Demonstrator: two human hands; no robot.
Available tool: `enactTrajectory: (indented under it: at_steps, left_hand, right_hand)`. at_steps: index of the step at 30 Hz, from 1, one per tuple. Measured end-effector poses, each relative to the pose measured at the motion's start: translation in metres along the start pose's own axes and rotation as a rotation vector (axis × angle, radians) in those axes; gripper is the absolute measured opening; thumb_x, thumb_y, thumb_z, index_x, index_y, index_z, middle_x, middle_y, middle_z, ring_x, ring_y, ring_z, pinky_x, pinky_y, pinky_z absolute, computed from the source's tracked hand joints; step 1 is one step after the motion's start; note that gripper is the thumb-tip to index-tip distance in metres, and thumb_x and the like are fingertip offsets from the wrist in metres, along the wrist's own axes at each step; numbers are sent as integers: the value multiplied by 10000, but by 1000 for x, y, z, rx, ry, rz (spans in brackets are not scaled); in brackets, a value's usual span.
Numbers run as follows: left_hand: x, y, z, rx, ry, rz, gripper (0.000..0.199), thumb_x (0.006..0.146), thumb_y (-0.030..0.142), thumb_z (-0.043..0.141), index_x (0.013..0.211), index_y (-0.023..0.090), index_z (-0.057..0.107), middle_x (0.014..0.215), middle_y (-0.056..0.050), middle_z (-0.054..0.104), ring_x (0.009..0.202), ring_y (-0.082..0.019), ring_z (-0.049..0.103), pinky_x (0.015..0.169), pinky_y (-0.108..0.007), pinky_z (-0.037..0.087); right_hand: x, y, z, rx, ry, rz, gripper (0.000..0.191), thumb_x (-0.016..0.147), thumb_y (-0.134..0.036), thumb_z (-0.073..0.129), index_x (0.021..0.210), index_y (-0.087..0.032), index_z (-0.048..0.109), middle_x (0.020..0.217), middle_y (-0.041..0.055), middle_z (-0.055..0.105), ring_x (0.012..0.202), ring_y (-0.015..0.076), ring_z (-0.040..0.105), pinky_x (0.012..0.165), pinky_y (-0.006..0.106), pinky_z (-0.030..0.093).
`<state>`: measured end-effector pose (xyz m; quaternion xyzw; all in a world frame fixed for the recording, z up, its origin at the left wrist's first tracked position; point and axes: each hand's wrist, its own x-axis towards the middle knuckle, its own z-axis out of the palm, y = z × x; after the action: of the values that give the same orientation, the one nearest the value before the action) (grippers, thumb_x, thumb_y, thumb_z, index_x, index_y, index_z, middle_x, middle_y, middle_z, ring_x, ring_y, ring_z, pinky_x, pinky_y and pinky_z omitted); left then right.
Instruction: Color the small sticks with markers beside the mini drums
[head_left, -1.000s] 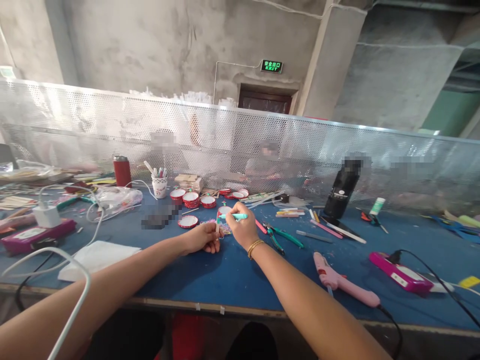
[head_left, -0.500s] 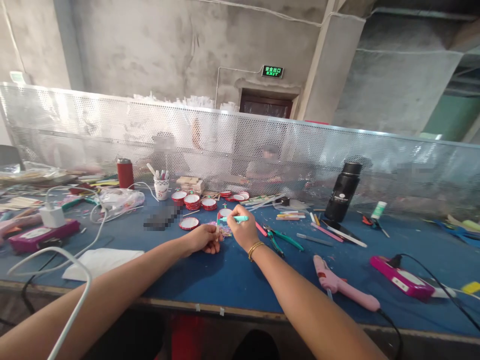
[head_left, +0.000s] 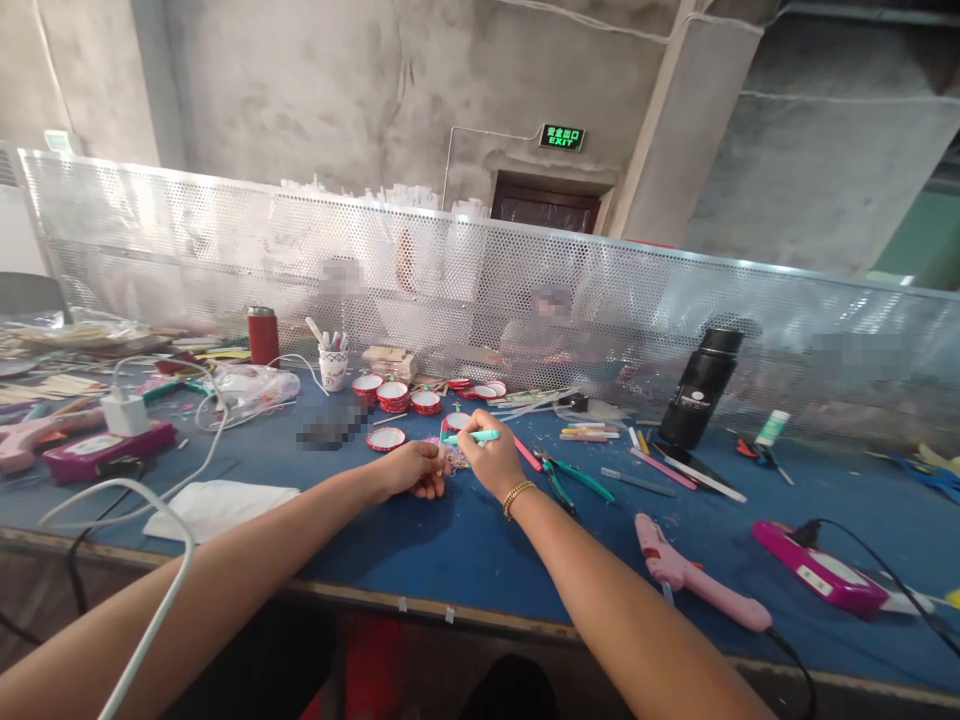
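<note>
My right hand [head_left: 492,462] is closed around a teal marker pen [head_left: 484,436] and points its tip to the left. My left hand [head_left: 417,470] pinches a small thin stick [head_left: 442,446] upright, with some green and red near its upper end. The marker's tip is at the stick; whether they touch is too small to tell. Behind my fingers lies a pile of small pastel bits, partly hidden. A red-rimmed white round dish [head_left: 386,439] lies left of my hands. To the right are green-handled pliers [head_left: 581,478].
A pink glue gun [head_left: 701,580] and a magenta power strip [head_left: 821,568] lie at the right. Further back stand a black bottle [head_left: 701,388], a cup of pens [head_left: 333,368] and a red can [head_left: 262,337]. A white cable [head_left: 184,560] crosses my left forearm. A perforated metal screen [head_left: 637,290] borders the table.
The view has turned slightly left, so everything sits a little further right. Both hands keep their grip, with the marker still at the stick.
</note>
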<state>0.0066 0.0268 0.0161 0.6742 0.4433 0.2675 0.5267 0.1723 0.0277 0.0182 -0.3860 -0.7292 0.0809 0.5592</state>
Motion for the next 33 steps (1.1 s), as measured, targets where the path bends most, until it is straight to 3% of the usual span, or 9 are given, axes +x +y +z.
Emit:
enactTrajectory:
  at_steps: [16, 23, 27, 33]
  left_hand:
    - [4, -6, -3, 19, -4, 27, 282, 756, 438, 583, 750, 169, 499, 550, -3, 619, 413, -75, 500, 429, -190, 323]
    - [6, -8, -2, -45, 12, 16, 221, 786, 384, 559, 768, 175, 487, 542, -1, 612, 430, -80, 510, 436, -187, 319]
    - [6, -8, -2, -53, 20, 16, 258, 777, 416, 578, 775, 173, 492, 538, -1, 608, 430, -83, 506, 437, -193, 311]
    - [5, -8, -1, -45, 23, 24, 317, 751, 466, 601, 770, 167, 499, 545, -5, 609, 435, -80, 507, 444, -195, 315]
  right_hand:
    - [0, -4, 0, -21, -49, 25, 133, 745, -239, 500, 624, -209, 457, 559, -59, 477, 544, 114, 452, 556, 224, 326]
    - [4, 2, -5, -169, -4, -13, 155, 694, -201, 525, 582, -212, 418, 522, -59, 454, 526, 118, 422, 549, 236, 293]
    - [4, 1, -6, -102, 45, -16, 157, 740, -227, 498, 604, -216, 420, 535, -55, 466, 526, 119, 440, 553, 234, 314]
    - [0, -4, -1, -32, -31, -17, 139, 759, -256, 495, 633, -214, 456, 552, -55, 477, 525, 115, 451, 549, 228, 333]
